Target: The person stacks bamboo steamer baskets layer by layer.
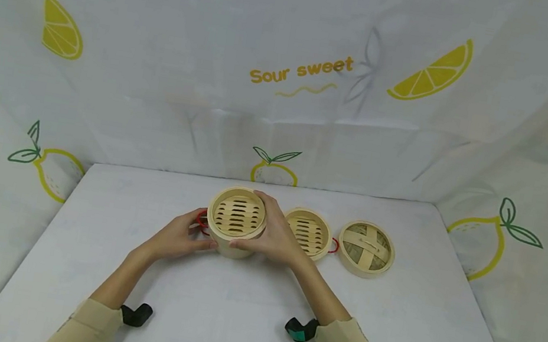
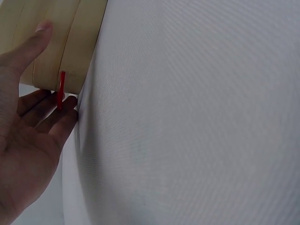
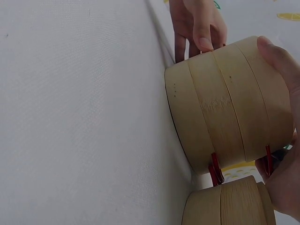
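A stack of round bamboo steamer baskets (image 1: 237,213) stands on the table, slatted floor facing up and red handles on its sides. My right hand (image 1: 277,234) grips the upper part from the right, thumb at the front and fingers at the back. On the left side my left hand (image 1: 183,237) holds the stack lower down, its thumb against the wall and its fingers around the red handle (image 2: 61,89). To the right stands another steamer basket (image 1: 307,233), partly behind my right hand. Beyond it sits the woven bamboo lid (image 1: 366,249) with a strap handle.
A white cloth covers the table (image 1: 229,319). Behind it hangs a white curtain (image 1: 215,66) printed with lemons and lettering. Black straps with camera mounts (image 1: 137,314) sit at both wrists, by the beige sleeves.
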Motion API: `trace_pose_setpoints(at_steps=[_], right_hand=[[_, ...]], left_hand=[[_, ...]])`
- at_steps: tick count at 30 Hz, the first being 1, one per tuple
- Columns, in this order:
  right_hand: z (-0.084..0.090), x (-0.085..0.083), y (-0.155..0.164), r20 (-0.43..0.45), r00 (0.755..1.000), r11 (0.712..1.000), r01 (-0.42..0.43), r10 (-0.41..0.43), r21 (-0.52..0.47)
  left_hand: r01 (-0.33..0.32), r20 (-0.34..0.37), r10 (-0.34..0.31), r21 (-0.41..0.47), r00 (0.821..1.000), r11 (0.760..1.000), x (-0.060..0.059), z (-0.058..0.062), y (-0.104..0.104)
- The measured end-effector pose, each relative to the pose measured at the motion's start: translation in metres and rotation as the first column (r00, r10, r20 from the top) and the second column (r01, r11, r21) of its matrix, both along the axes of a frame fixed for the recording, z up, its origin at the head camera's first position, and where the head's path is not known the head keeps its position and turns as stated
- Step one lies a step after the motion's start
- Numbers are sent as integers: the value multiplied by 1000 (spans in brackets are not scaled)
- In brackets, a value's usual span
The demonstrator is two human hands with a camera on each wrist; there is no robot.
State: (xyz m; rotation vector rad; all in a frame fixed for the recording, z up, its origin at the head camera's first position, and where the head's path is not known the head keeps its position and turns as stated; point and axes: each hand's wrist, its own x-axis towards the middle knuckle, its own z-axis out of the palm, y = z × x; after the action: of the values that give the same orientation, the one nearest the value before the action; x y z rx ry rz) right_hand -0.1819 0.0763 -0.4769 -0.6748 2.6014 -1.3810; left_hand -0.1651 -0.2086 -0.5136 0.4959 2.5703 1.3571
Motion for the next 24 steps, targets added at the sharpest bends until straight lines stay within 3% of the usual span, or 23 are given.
trace_pose_setpoints(at_steps=[24], right_hand=[[4,1,2,-21,1000,1000,-6,7,30]], left_hand=[[12,2,-12,-23,1000,1000,-3,-3,-2]])
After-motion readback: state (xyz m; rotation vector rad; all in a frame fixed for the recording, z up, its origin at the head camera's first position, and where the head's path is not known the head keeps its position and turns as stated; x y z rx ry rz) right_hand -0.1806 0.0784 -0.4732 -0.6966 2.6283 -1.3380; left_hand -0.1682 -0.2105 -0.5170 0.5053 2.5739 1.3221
